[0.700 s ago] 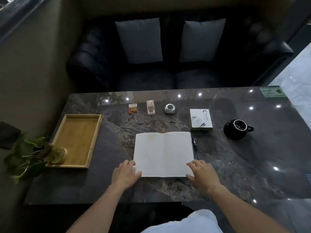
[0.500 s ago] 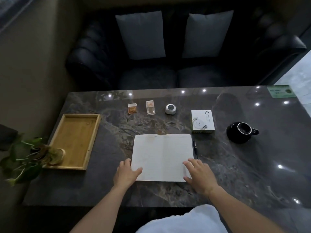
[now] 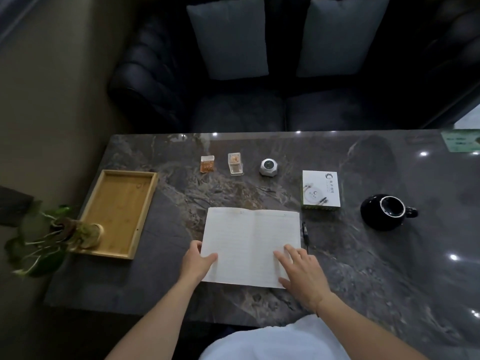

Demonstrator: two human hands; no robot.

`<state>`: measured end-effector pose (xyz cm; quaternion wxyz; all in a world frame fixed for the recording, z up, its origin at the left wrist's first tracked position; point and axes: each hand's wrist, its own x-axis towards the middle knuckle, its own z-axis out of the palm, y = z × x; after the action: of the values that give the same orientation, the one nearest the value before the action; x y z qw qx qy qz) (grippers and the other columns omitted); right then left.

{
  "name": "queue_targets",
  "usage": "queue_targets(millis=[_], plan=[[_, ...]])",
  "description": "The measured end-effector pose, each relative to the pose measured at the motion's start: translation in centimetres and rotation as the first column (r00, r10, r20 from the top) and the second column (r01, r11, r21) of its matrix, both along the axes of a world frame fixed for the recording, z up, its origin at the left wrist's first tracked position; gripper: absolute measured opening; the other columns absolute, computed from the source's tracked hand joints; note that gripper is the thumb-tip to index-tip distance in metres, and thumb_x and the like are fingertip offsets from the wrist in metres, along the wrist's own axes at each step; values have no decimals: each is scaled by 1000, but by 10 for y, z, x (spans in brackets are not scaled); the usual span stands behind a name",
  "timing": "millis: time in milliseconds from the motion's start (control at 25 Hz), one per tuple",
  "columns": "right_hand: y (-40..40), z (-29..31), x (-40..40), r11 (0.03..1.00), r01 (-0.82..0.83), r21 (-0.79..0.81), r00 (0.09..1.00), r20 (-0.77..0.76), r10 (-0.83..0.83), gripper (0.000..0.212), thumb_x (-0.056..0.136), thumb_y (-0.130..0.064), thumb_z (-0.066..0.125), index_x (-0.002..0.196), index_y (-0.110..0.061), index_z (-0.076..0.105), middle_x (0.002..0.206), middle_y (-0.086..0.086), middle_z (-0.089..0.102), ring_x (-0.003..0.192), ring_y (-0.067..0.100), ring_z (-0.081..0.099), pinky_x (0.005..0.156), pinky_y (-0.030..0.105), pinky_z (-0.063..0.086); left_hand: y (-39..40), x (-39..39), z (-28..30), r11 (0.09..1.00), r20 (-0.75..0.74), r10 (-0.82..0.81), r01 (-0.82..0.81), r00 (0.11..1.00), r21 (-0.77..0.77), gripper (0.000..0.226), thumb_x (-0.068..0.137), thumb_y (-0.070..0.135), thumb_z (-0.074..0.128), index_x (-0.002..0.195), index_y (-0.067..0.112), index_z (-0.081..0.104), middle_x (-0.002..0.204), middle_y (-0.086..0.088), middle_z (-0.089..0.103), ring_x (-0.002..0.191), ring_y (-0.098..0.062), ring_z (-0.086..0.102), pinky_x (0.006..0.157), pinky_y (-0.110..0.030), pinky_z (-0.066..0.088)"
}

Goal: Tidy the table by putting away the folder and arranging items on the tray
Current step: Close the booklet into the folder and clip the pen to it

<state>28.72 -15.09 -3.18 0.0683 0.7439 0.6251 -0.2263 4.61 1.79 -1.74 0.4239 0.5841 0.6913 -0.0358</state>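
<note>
Both hands resting on the open folder point(image 3: 249, 245)
Left hand point(image 3: 197, 261) is pinching its left edge; right hand point(image 3: 302, 274) is lying flat, fingers spread

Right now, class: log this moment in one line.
left hand: holds open white lined folder | right hand: flat on it | wooden tray: plant only

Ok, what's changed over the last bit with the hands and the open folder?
Left hand has slid its thumb onto the open folder, gripping the left edge; right hand moved further onto the right page. Folder still lies open. Tray, pen and cup stayed put.
</note>
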Motion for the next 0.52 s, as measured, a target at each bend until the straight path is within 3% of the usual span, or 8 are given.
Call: queue_targets(millis=[120, 200, 320, 520], plan=[[1, 0, -3, 1000, 10, -5, 1000, -9, -10, 64, 86, -44, 59, 141, -28, 32, 147, 8, 38, 120, 32, 44, 94, 42, 46, 7, -6, 3, 999, 91, 45, -47, 995, 27, 20, 87, 24, 63, 100, 19, 49, 102, 1, 62, 87, -16, 58, 64, -31, 43], [2, 0, -4, 1000, 18, 5, 1000, -9, -18, 63, 85, -42, 62, 140, -26, 36, 144, 10, 42, 118, 32, 46, 92, 42, 48, 10, -10, 10, 998, 157, 37, -46, 987, 50, 11, 87, 19, 62, 92, 19, 53, 94, -1, 65, 85, -20, 61, 68, -37, 47], [3, 0, -9, 1000, 23, 10, 1000, -16, -23, 62, 86, -42, 60, 140, -26, 36, 144, 10, 42, 118, 33, 46, 93, 42, 48, 11, -13, 25, 998, 247, -9, -8, 969, 70, 11, 87, 14, 65, 88, 21, 56, 90, 0, 68, 87, -20, 64, 76, -39, 51], [20, -3, -35, 1000, 8, 13, 1000, -23, -8, 61, 91, -43, 51, 144, -26, 27, 149, 11, 32, 123, 34, 39, 97, 44, 43, 15, -13, 55, 988, 305, -126, 91, 944, 126, 15, 86, 15, 67, 88, 27, 58, 87, 6, 70, 82, -11, 66, 70, -31, 53]])
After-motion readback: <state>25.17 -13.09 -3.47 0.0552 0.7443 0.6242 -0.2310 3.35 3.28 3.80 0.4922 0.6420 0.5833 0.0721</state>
